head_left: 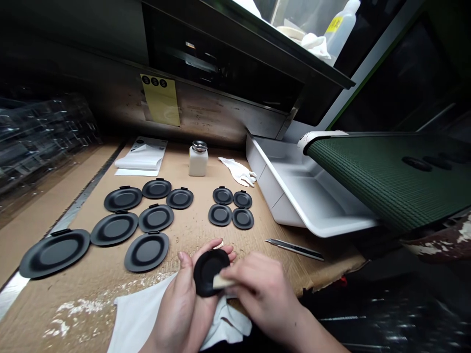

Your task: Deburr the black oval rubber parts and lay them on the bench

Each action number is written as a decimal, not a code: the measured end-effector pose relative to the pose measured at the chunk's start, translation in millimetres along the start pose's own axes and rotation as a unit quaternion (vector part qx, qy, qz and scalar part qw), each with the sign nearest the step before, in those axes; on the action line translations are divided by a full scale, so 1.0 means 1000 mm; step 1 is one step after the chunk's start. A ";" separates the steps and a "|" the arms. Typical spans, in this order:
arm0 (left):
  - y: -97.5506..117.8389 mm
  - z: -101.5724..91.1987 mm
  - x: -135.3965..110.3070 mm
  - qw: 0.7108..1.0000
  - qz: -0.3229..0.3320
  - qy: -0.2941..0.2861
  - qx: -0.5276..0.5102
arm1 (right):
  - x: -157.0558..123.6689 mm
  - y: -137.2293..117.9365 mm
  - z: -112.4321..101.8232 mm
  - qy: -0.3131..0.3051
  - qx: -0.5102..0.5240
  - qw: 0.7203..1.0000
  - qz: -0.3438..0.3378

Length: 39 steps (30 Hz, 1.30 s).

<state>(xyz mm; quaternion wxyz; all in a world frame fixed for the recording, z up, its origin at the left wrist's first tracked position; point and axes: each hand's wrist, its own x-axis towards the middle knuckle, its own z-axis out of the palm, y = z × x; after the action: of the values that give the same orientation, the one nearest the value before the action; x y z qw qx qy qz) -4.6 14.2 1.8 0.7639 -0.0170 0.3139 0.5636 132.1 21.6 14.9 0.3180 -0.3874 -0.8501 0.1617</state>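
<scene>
The desk (195,223), topped with worn cardboard, ran across the view, with a green conveyor belt (382,184) reaching over its far right corner and a white plastic tray (263,179) sitting beneath the belt's end. Stacked clear plastic trays (40,139) stood beyond the desk's left edge, and a yellow notice (161,99) was fixed to the metal wall along the far edge. Eleven black discs with small tabs lay flat on the desk in two groups: seven larger ones (146,251) towards the left edge and four smaller ones (220,214) nearer the middle. Along the far edge stood a pad of white paper (142,159), a white bottle with a metal top (197,160), and a pair of white gloves (238,171), which lay crumpled beside the tray. A craft knife (296,249) lay on the desk to the right of the hands (224,289), which were together just above a white cloth (143,314) at the near edge. The left hand (180,299) cradled another black disc (208,272) with its fingers curled around the rim, holding it up off the desk. The right hand (263,289) pinched a small pale sponge (222,281) and pressed it against the disc's face.
</scene>
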 end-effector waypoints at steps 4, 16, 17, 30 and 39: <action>-0.001 -0.002 0.001 1.000 0.018 0.000 0.009 | 0.010 -0.002 0.011 0.051 0.009 0.997 0.059; -0.004 0.001 0.001 0.999 0.020 -0.035 0.031 | 0.004 0.005 -0.006 0.010 -0.217 0.972 -0.093; -0.004 0.000 0.001 0.999 0.021 -0.033 0.030 | 0.008 0.008 -0.008 0.018 -0.233 0.966 -0.108; -0.004 0.002 -0.001 0.998 0.038 0.027 0.031 | 0.025 -0.009 0.029 0.091 -0.198 0.973 -0.071; -0.001 0.000 -0.004 0.999 0.011 -0.029 0.021 | 0.018 0.030 -0.014 0.184 -0.142 0.972 0.013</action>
<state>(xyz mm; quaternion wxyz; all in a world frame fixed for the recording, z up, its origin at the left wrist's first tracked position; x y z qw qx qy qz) -4.6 10.7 3.9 0.7663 0.0191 0.3038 0.5657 149.2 55.0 17.7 0.4091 -0.4628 -0.7858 -0.0305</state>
